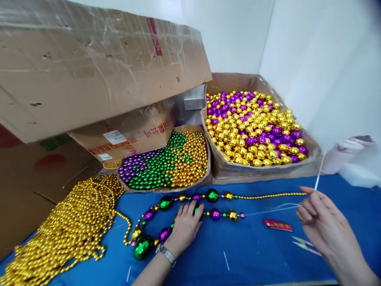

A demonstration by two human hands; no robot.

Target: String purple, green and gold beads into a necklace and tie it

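Note:
On the blue cloth lies a looped bead necklace (143,247) of green, purple and gold beads in mixed sizes. My left hand (186,226), with a watch at the wrist, is curled over a green bead of its lower strand. My right hand (323,222) is closed in a pinch at the right, on white string (320,172) whose tip sticks up above the fingers. A thin gold bead chain (270,196) runs from the upper strand to these fingertips. A loose length of string also leads from the necklace's lower end bead (242,215) toward my right hand.
Gold bead chains (68,226) are heaped at left. Behind stand a box of small beads (166,163) and a larger box of gold and purple beads (256,127). A big carton (101,67) overhangs the left. Near my right hand lie scissors (306,245) and a red packet (278,225).

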